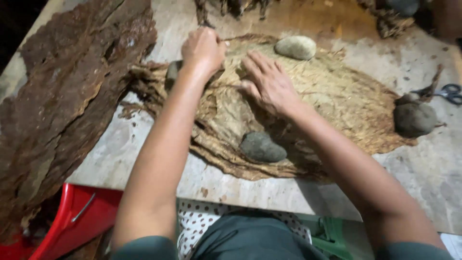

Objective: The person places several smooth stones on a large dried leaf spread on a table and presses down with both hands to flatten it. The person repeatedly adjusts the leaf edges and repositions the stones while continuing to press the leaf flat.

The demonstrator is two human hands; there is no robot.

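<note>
A flat stack of tan dried leaves [337, 96] lies spread on a pale stone table [423, 163]. My left hand [203, 48] is closed at the stack's far left edge, gripping the leaf edge beside a partly hidden grey stone [172, 71]. With its fingers spread, my right hand [267, 83] presses flat on the leaves near the middle. Three more stones weigh the stack down: a pale one [295, 47] at the back, a dark one [262, 147] at the front, another dark one [415, 118] at the right.
A big heap of dark brown leaves [67, 96] covers the table's left side. Scissors [450, 92] lie at the right edge. A red plastic stool [82, 216] stands below left, a green one [332, 233] below right. More leaf scraps [385, 19] sit at the back.
</note>
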